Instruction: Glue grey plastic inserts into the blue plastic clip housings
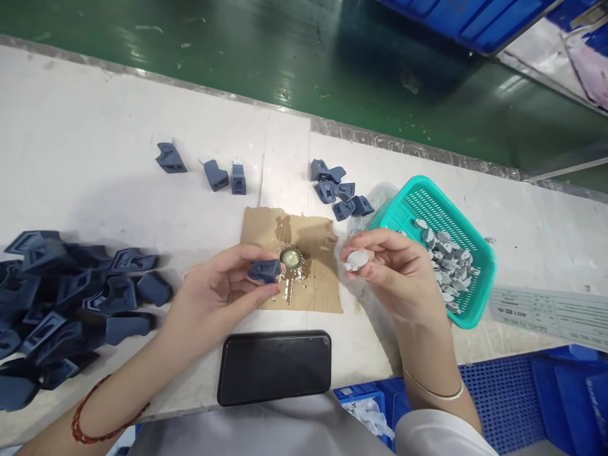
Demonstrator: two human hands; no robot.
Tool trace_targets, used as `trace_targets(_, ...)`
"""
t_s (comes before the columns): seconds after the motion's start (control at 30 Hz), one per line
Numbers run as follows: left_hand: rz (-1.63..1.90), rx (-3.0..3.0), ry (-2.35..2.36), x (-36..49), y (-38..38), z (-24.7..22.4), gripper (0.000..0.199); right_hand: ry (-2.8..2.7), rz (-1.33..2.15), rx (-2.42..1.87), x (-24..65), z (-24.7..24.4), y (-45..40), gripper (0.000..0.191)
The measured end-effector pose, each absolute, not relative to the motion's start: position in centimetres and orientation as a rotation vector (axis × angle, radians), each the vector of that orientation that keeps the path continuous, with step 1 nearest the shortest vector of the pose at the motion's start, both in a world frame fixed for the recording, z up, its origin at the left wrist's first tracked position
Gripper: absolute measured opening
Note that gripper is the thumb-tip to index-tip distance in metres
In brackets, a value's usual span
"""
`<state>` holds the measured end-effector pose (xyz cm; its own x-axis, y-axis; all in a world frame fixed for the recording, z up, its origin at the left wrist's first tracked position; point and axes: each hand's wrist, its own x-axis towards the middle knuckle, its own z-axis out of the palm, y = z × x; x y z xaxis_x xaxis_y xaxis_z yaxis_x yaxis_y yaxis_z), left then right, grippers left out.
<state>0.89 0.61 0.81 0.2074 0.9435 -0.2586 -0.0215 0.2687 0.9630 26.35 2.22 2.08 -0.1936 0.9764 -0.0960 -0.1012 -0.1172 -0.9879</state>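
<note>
The left hand [204, 297] pinches a blue block [265, 272] over the cardboard [320, 285]; the right hand [403, 272] pinches a grey chip [357, 259]. Both pieces look light and stiff, the chip perhaps brittle, best held by its edges. The phone [274, 368] bounds the near side, the basket [486, 278] the right, piled blocks [114, 295] the left

The white-and-green package [553, 316] reads "401胶水", upside down.

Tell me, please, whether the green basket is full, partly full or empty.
Partly full: pale grey pieces lie heaped in the green basket, but bare green mesh shows beyond them, at its far end.
</note>
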Motion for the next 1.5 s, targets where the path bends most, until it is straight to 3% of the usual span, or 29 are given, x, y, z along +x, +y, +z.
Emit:
trace_targets(0.13,0.902,1.041,1.103,0.9,0.4,0.6,0.015,-1.274,1.366,-1.171,25.9,1.8,2.0,0.018)
trace_targets(0.37,0.954,0.851,0.857,0.7,0.3,0.5,0.026,-1.642,1.046,-1.298,24.9,0.9,1.4,0.034)
trace_targets(0.5,0.965,0.699,0.667,0.4,0.7,0.2,0.013,-1.703,1.010,-1.285,24.4,0.5,1.2,0.031)
trace_targets(0.93,0.958,0.599,0.759,0.5,0.9,0.4,0.011,-1.670,0.973,-1.280,24.1,0.2,1.4,0.030)
trace_targets(1.1,0.913,0.705,1.174,0.9,1.7,1.1,0.012,-1.575,0.921,-1.272,24.4,0.7,1.4,0.030)
trace_targets(1.33,0.702,1.106,1.043,3.2,4.2,4.0,0.052,-1.685,1.030,-1.197,25.4,1.2,1.0,0.033)
trace_targets(1.5,0.637,1.648,1.164,1.2,3.1,5.0,0.043,-1.751,1.043,-1.185,25.5,1.1,0.8,0.030)
